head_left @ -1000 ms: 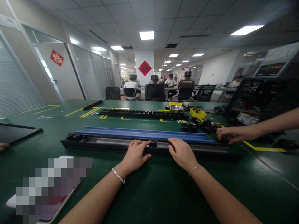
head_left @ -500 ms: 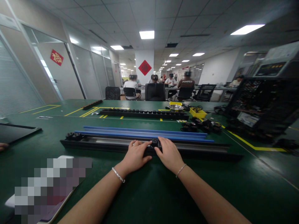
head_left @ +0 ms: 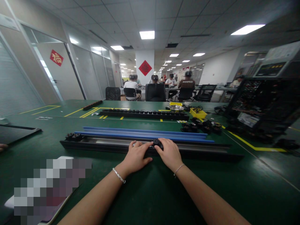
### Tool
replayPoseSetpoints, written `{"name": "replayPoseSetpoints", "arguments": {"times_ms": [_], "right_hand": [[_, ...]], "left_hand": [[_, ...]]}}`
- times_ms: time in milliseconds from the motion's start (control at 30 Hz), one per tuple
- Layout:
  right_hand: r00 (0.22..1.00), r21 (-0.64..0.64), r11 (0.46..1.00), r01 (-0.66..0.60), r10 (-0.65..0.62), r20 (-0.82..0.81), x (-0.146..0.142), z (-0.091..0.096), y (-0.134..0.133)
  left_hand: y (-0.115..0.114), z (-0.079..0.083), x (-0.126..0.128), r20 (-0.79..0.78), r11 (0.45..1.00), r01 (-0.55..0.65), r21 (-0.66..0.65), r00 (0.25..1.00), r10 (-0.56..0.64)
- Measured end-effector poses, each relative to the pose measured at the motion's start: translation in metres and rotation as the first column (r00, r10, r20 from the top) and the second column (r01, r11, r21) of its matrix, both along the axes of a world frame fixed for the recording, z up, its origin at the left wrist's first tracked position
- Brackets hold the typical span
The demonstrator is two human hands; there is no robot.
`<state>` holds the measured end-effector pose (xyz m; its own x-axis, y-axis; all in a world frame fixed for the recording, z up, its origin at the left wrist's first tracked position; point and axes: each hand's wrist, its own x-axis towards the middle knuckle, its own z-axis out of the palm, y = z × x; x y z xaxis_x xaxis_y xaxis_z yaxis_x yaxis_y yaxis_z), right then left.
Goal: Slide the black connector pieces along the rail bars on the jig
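A long black rail (head_left: 100, 146) with a shiny grey inner strip lies across the table in front of me. Partway along it sits a small black block (head_left: 156, 142). My right hand (head_left: 170, 153) is closed on this block, thumb on the near side and fingers behind. My left hand (head_left: 137, 156) rests at the rail just left of the block. Its index fingertip touches or nearly touches the block, and its thumb is spread out on the near side. Several similar black pieces (head_left: 74, 137) sit at the rail's left end. Fingers hide part of the block.
Behind the rail lies a blue rail (head_left: 145, 133). Farther back stand a filled black rail (head_left: 145, 115), a metal bowl (head_left: 176, 107), a yellow bin (head_left: 198, 113) and loose black parts (head_left: 201, 126). A dark rack (head_left: 252, 103) is at right. Another person's hand (head_left: 2, 147) shows at left.
My right hand and the black block have shifted very slightly to the right. My left hand stays almost where it was.
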<state>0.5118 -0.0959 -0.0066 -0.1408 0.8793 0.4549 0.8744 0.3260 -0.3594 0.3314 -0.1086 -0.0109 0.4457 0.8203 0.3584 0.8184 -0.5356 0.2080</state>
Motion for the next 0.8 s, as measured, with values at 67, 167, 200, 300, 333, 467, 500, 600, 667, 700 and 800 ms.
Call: {"name": "replayPoseSetpoints", "arguments": {"times_ms": [67, 167, 200, 300, 333, 467, 500, 600, 667, 700, 800], "right_hand": [[1.000, 0.000, 1.000, 0.010, -0.010, -0.012, -0.0007, -0.0001, -0.0003], [0.999, 0.008, 0.999, 0.033, -0.033, -0.024, -0.0019, -0.0005, -0.0006], [0.999, 0.010, 0.999, 0.038, -0.038, -0.026, -0.0022, -0.0005, -0.0007], [0.999, 0.010, 0.999, 0.045, -0.045, -0.027, -0.0028, -0.0005, -0.0011], [0.999, 0.009, 0.999, 0.047, -0.047, -0.027, -0.0030, -0.0004, -0.0012], [0.998, 0.000, 0.998, 0.056, -0.056, -0.024, -0.0035, -0.0009, -0.0016], [0.998, -0.003, 0.998, 0.058, -0.058, -0.022, -0.0036, -0.0012, -0.0016], [0.997, -0.015, 0.997, 0.071, -0.071, -0.017, -0.0041, -0.0020, -0.0013], [0.996, -0.021, 0.996, 0.083, -0.083, -0.014, -0.0045, -0.0021, -0.0012], [0.996, -0.022, 0.996, 0.089, -0.089, -0.013, -0.0047, -0.0020, -0.0011], [0.994, -0.018, 0.994, 0.106, -0.107, -0.014, -0.0050, -0.0016, -0.0010]], "left_hand": [[-0.0001, 0.0002, -0.0001, 0.003, 1.000, 0.007, -0.001, 1.000, -0.007], [-0.0002, 0.0005, 0.0001, 0.003, 1.000, 0.014, -0.006, 1.000, -0.014], [-0.0003, 0.0007, 0.0002, 0.001, 1.000, 0.016, -0.007, 1.000, -0.016], [-0.0008, 0.0016, 0.0008, -0.013, 1.000, 0.019, -0.003, 1.000, -0.019], [-0.0011, 0.0021, 0.0010, -0.020, 1.000, 0.019, -0.001, 1.000, -0.019], [-0.0020, 0.0033, 0.0012, -0.049, 1.000, 0.019, 0.008, 0.999, -0.018], [-0.0021, 0.0033, 0.0012, -0.055, 1.000, 0.018, 0.010, 0.998, -0.018], [-0.0023, 0.0025, 0.0014, -0.067, 1.000, 0.021, 0.016, 0.998, -0.019], [-0.0025, 0.0017, 0.0017, -0.074, 0.999, 0.027, 0.025, 0.997, -0.025], [-0.0026, 0.0015, 0.0019, -0.077, 0.999, 0.030, 0.032, 0.997, -0.028], [-0.0035, 0.0018, 0.0025, -0.087, 0.998, 0.034, 0.048, 0.996, -0.030]]}}
